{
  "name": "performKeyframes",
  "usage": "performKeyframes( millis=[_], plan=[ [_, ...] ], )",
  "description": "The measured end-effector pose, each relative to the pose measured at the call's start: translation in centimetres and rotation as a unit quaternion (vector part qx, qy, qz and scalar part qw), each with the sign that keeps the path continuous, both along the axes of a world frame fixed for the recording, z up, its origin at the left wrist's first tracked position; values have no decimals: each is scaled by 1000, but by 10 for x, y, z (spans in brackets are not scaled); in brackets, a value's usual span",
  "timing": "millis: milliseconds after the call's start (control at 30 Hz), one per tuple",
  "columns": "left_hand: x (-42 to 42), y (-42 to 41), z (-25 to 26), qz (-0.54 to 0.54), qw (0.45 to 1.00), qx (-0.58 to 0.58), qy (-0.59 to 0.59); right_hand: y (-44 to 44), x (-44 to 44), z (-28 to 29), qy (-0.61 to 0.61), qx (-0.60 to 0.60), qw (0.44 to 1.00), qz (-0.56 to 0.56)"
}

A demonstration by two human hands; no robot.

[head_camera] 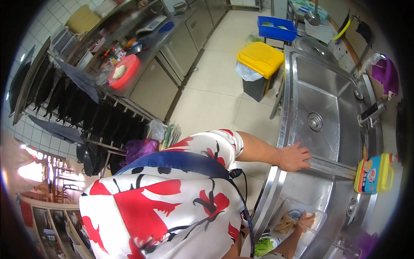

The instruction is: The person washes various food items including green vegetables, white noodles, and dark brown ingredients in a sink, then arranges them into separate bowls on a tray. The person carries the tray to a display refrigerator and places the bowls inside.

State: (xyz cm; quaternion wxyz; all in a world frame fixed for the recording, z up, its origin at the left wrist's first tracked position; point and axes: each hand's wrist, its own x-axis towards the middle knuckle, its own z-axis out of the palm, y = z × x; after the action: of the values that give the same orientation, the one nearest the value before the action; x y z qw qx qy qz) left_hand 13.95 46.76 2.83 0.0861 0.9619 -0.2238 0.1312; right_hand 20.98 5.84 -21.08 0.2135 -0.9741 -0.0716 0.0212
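Note:
My left hand (pixel 294 157) rests at the divider (pixel 336 167) between two steel sink basins, fingers spread and holding nothing. The left basin (pixel 320 97) has a round drain strainer (pixel 315 121) in its floor. My right hand (pixel 305 221) reaches into a clear plastic tub (pixel 318 223) in the right basin (pixel 315 184). Tan, folded strips of food (pixel 284 224) and a blue-patterned round dish (pixel 294 214) show in the tub. Pale pieces lie at my right fingertips; whether they are gripped is unclear. Green lettuce leaves (pixel 263 247) sit in a bowl beside the tub.
A yellow jug of detergent (pixel 373 174) stands on the sink's back ledge, near a faucet (pixel 372 111). Past the left basin are a yellow-lidded bin (pixel 260 60) and a blue crate (pixel 277 28). Behind me, a red basin (pixel 126 71) sits on a steel counter.

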Motion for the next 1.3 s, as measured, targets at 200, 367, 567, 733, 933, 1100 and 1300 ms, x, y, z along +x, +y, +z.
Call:
performKeyframes(
  millis=[200, 367, 567, 733, 933, 1100, 1300],
  plan=[
    [-11, -21, -8, 18, 994, -23, 107, 45, -64, 68, 14, -177, 975, 131],
    [-12, -34, -21, 13, 997, -12, 69, 0, -76, -1, 98, -219, 953, 183],
    [-26, 58, -6, 45, 995, 68, -48, 143, -57, 72, 107, -122, 976, 144],
    [-22, -43, -51, 57, 998, 20, 31, 45, -107, 46, 131, -172, 969, 118],
    [-18, -5, -13, -13, 999, -3, 38, 72, -120, 73, 188, -147, 953, -188],
    [-26, 14, -16, -7, 999, 2, 46, 100, -139, 107, 244, -214, 943, 69],
    [-14, 11, -13, -33, 999, 6, 26, 25, -69, 22, 105, -55, 965, -235]
  ],
)
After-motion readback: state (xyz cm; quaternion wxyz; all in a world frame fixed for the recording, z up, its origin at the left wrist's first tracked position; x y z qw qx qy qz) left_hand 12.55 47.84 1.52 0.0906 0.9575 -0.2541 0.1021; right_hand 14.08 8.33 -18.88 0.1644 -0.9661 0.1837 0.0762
